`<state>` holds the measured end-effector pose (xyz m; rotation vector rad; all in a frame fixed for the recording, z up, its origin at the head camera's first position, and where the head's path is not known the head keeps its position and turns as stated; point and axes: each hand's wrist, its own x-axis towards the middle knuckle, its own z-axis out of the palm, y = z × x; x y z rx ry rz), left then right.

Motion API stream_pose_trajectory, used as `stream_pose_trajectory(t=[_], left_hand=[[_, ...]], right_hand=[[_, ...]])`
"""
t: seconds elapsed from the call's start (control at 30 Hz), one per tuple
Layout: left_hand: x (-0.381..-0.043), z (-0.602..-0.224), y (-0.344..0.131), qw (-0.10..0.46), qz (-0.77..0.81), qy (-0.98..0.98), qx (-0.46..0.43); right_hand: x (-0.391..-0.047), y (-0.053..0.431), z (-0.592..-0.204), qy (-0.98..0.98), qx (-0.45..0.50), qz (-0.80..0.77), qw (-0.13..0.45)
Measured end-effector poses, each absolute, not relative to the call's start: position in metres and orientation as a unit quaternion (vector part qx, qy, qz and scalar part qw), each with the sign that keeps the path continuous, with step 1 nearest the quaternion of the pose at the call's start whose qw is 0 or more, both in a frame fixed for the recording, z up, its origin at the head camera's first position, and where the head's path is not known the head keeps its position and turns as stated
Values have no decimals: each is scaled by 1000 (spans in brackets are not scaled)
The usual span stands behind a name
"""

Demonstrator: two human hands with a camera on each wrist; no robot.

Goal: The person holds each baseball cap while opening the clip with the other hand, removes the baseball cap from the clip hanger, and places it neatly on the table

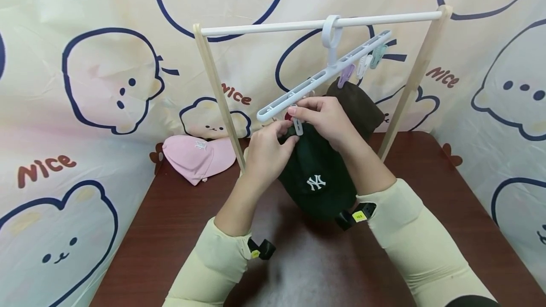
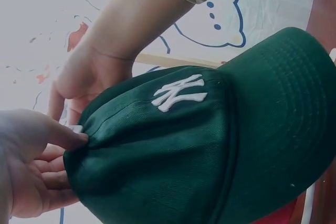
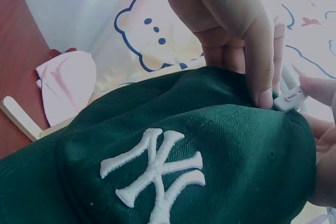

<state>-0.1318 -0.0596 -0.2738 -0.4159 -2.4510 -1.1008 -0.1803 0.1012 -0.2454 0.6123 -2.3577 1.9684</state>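
A dark green baseball cap (image 1: pixel 317 167) with a white embroidered NY logo hangs crown-up in front of me, its brim pointing down. My left hand (image 1: pixel 268 148) pinches the top of the crown between thumb and fingers. With thumb and fingertips, my right hand (image 1: pixel 326 120) grips a pale clothespin (image 1: pixel 298 127) whose end meets the pinched fabric. In the right wrist view that clothespin (image 3: pixel 290 99) lies right beside the left thumb, at the crown's tip. Just above both hands is the lower end of a tilted white clip hanger (image 1: pixel 315 79).
The hanger hooks over a white rod (image 1: pixel 273 26) on a wooden frame (image 1: pixel 217 94). A dark brown cap (image 1: pixel 358 110) hangs from it by a purple clip (image 1: pixel 345 76), near white and green clips (image 1: pixel 377 56). A pink cap (image 1: pixel 198 158) lies at the table's (image 1: pixel 170 231) back left.
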Motion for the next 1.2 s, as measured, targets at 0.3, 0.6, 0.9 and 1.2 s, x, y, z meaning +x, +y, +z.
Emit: stream_pose_trajectory(t=[0.3,0.6,0.9,1.2], left_hand=[[-134,-271,-63,176,-417,-880,-148],[-135,-277,-63,197,-442,-863,-146],[-137,-280,-64,220,-462,-843,-162],[-136,-282,-63,221,-469,-841,-156]], right_hand=[[-183,101,-245,-749,170,640,-18],[-184,103,-246,-735,167,657,-33],[-186,102,-244,-746,172,643,-18],[-186,99,-247,-751,174,636,15]])
